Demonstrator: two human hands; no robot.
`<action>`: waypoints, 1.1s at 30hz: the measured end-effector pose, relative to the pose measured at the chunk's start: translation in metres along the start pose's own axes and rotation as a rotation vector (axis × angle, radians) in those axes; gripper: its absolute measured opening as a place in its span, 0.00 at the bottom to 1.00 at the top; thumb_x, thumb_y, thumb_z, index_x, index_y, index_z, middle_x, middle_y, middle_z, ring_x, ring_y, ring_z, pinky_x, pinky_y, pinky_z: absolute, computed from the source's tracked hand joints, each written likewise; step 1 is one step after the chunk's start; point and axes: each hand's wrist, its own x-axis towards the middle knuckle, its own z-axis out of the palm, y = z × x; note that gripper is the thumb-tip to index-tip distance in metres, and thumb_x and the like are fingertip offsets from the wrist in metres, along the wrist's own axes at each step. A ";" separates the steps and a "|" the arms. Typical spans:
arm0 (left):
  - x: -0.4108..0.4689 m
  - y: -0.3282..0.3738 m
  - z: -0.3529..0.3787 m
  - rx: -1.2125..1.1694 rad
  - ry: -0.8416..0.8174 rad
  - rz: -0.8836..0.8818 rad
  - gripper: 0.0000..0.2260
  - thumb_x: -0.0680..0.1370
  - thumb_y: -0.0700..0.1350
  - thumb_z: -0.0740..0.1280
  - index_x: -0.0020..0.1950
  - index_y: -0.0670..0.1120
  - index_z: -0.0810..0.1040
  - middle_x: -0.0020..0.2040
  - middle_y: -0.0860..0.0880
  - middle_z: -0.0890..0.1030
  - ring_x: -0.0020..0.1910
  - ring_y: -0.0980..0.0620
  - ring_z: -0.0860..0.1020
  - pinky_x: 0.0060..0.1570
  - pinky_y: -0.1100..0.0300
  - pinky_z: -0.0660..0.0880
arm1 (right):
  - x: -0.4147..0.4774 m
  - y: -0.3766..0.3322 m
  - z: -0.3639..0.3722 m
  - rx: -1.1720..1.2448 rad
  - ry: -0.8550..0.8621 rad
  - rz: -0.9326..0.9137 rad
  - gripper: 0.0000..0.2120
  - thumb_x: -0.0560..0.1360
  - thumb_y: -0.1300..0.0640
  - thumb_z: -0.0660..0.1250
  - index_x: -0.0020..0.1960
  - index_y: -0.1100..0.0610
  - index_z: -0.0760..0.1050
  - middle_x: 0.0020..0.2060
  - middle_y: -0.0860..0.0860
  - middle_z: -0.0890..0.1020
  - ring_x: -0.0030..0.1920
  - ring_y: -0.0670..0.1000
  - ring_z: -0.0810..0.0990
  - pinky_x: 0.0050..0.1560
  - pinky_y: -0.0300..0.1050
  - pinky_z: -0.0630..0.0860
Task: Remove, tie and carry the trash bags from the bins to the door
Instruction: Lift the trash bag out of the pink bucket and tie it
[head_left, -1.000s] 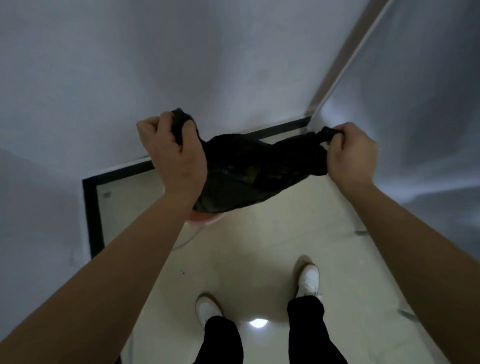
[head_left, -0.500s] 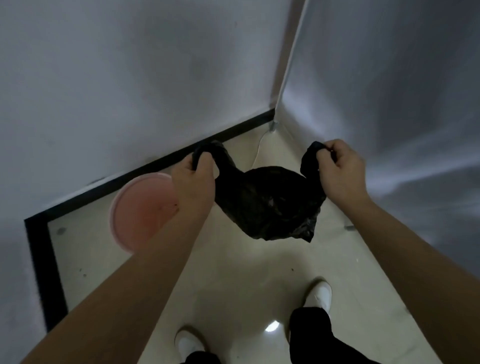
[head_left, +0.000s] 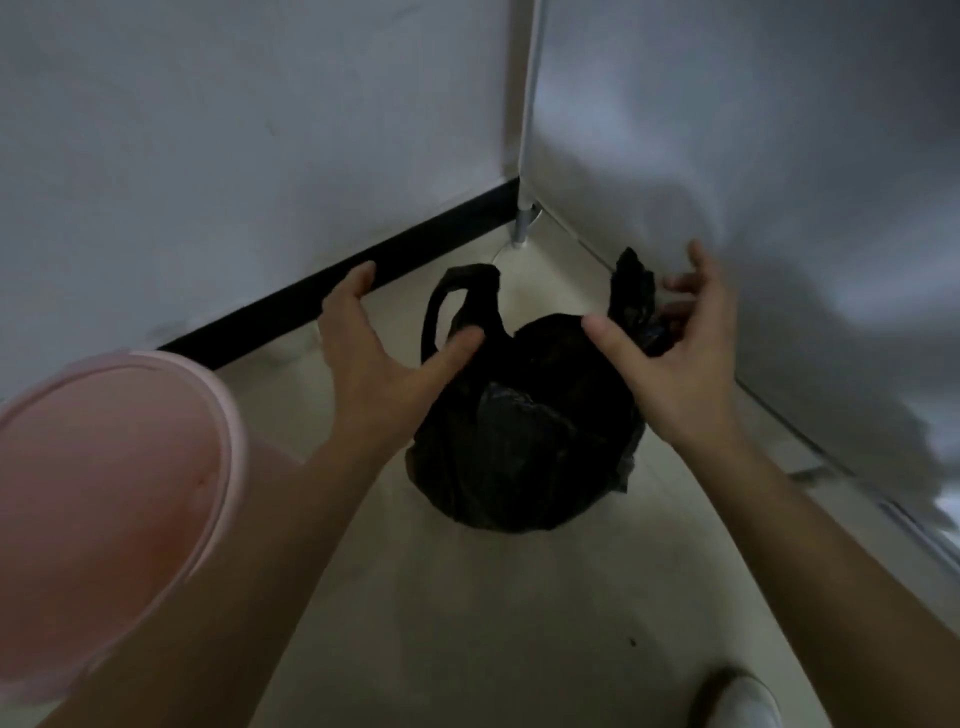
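Head: pink bin (head_left: 119, 499) near black bag (head_left: 519, 441)

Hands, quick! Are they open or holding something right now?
Left hand: open, fingers spread beside the black trash bag, holding nothing.
Right hand: open, fingers spread by the bag, holding nothing.

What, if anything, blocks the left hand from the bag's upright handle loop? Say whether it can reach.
Probably yes: the open left hand is right beside the handle loop, nothing between them.

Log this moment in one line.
black trash bag: on floor, untied | left hand: open | right hand: open | pink bin: nearby
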 end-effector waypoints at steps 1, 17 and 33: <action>-0.004 -0.011 0.005 -0.029 -0.068 0.007 0.50 0.63 0.72 0.72 0.77 0.55 0.55 0.74 0.51 0.63 0.74 0.54 0.63 0.74 0.51 0.61 | -0.003 0.013 0.005 -0.011 0.044 -0.061 0.55 0.63 0.28 0.71 0.79 0.51 0.52 0.68 0.50 0.65 0.65 0.49 0.70 0.64 0.44 0.72; 0.000 -0.035 0.065 -0.702 0.010 -0.318 0.08 0.77 0.49 0.72 0.54 0.48 0.84 0.49 0.48 0.86 0.50 0.50 0.84 0.55 0.52 0.79 | 0.022 0.112 0.085 0.500 -0.171 0.367 0.16 0.75 0.46 0.71 0.60 0.50 0.79 0.54 0.47 0.84 0.55 0.49 0.83 0.59 0.46 0.78; 0.008 -0.060 0.004 -0.949 -0.070 -0.506 0.32 0.67 0.62 0.75 0.61 0.40 0.77 0.29 0.52 0.58 0.26 0.55 0.60 0.33 0.60 0.71 | 0.017 0.063 0.103 0.004 -0.487 -0.197 0.13 0.82 0.53 0.59 0.42 0.52 0.77 0.37 0.45 0.81 0.39 0.40 0.79 0.40 0.36 0.72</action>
